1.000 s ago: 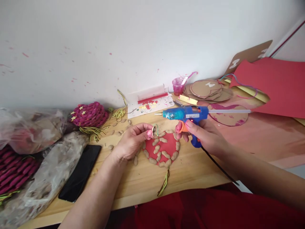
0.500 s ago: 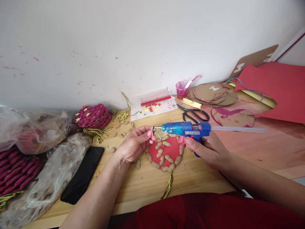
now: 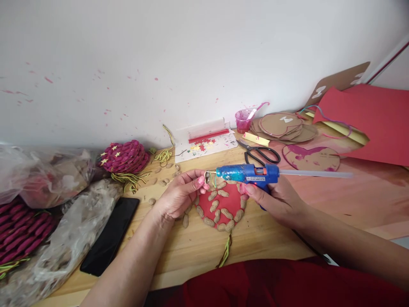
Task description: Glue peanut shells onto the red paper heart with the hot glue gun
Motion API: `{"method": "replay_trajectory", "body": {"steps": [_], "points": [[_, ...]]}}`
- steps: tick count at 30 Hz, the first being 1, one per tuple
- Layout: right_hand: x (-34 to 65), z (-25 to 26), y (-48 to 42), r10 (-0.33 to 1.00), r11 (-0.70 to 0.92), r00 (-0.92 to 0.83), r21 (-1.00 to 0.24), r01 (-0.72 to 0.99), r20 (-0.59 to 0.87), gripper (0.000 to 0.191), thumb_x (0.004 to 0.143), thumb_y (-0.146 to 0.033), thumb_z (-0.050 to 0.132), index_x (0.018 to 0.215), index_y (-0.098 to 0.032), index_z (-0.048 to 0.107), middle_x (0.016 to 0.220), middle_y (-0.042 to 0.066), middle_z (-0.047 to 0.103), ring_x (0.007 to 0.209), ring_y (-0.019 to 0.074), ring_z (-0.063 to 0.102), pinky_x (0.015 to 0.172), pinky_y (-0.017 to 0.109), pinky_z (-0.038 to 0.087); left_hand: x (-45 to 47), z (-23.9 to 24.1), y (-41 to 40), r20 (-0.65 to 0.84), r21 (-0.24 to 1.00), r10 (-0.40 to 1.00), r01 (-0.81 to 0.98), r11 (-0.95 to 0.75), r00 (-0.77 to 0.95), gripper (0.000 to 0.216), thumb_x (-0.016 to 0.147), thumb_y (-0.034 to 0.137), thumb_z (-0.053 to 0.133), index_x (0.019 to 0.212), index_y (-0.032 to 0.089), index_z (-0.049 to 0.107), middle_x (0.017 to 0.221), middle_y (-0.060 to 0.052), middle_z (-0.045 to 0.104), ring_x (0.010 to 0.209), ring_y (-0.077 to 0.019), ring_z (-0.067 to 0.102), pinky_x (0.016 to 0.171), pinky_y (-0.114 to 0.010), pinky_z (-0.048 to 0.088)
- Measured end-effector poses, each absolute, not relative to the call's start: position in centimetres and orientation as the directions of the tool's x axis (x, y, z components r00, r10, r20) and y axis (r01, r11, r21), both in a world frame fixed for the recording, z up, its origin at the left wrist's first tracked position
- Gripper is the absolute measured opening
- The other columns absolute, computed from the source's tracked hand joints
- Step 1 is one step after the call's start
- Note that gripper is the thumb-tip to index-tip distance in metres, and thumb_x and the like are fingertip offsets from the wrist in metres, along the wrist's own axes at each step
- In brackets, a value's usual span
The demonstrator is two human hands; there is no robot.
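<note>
My left hand (image 3: 182, 194) pinches a peanut (image 3: 207, 177) between thumb and fingers. My right hand (image 3: 276, 200) is wrapped around a blue glue gun (image 3: 244, 174), whose metal nozzle meets or nearly meets the peanut. A long translucent glue stick (image 3: 316, 173) juts out of the gun's back end. Below both hands lies a red heart-like piece (image 3: 220, 204), with peanuts along its edge and more across its middle. Yellow-green yarn (image 3: 226, 251) trails from its lower tip. My hands cover part of its upper edge.
Scissors (image 3: 260, 153), a pink-stained cup (image 3: 243, 121) and stacked cardboard shapes (image 3: 281, 125) lie behind. Paper with star confetti (image 3: 204, 145) sits by the wall. At left are magenta peanut-covered pieces (image 3: 128, 155), plastic bags (image 3: 64, 243) and a black phone (image 3: 110, 236). Red sheets (image 3: 367, 119) stand right.
The glue gun has shifted slightly left in my right hand's grip, its nozzle moving closer over the peanut. My left hand stays nearly still.
</note>
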State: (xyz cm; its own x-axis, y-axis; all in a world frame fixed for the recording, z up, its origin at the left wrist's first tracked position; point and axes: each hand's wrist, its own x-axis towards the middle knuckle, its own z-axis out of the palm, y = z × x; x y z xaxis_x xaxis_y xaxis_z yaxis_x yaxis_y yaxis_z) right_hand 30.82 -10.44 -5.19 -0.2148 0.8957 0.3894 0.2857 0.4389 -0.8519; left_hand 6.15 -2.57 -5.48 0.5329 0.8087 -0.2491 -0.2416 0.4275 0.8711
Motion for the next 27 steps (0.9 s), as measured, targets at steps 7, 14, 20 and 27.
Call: {"method": "replay_trajectory", "body": {"steps": [7, 14, 20, 27], "points": [[30.88, -5.34, -10.45, 0.890, 0.452, -0.211, -0.847, 0.280, 0.405, 0.020, 0.104, -0.030, 0.052, 0.087, -0.021, 0.060, 0.078, 0.001, 0.060, 0.070, 0.0156, 0.055, 0.066, 0.029, 0.043, 6.13, -5.51, -2.67, -0.258, 0.873, 0.811, -0.233, 0.428, 0.524, 0.035, 0.067, 0.032, 0.094, 0.085, 0.010, 0.075, 0.074, -0.005, 0.068, 0.067, -0.0100, 0.062, 0.065, -0.018, 0.050], [30.84, -5.24, -10.49, 0.894, 0.442, -0.218, -0.854, 0.276, 0.392, 0.021, 0.104, -0.029, 0.051, 0.084, -0.022, 0.055, 0.075, -0.001, 0.054, 0.068, 0.0151, 0.049, 0.063, 0.030, 0.039, 6.09, -5.22, -2.75, -0.261, 0.874, 0.811, -0.228, 0.429, 0.524, 0.035, 0.066, 0.032, 0.095, 0.083, 0.010, 0.074, 0.074, -0.005, 0.068, 0.067, -0.0100, 0.062, 0.064, -0.018, 0.050], [30.80, -5.13, -10.42, 0.890, 0.450, -0.215, -0.850, 0.274, 0.402, 0.021, 0.104, -0.029, 0.051, 0.084, -0.023, 0.054, 0.075, -0.001, 0.051, 0.069, 0.0153, 0.047, 0.064, 0.030, 0.039, 6.01, -5.30, -2.66, -0.259, 0.872, 0.814, -0.236, 0.428, 0.519, 0.034, 0.066, 0.031, 0.095, 0.085, 0.011, 0.075, 0.075, -0.005, 0.068, 0.068, -0.0101, 0.062, 0.065, -0.018, 0.050], [30.79, -5.00, -10.31, 0.887, 0.458, -0.217, -0.841, 0.288, 0.408, 0.021, 0.104, -0.029, 0.051, 0.084, -0.023, 0.054, 0.075, -0.001, 0.052, 0.069, 0.0154, 0.047, 0.064, 0.030, 0.039, 5.94, -5.30, -2.61, -0.238, 0.872, 0.817, -0.254, 0.418, 0.526, 0.032, 0.067, 0.030, 0.094, 0.086, 0.011, 0.075, 0.075, -0.004, 0.069, 0.068, -0.0101, 0.063, 0.066, -0.019, 0.050]]}}
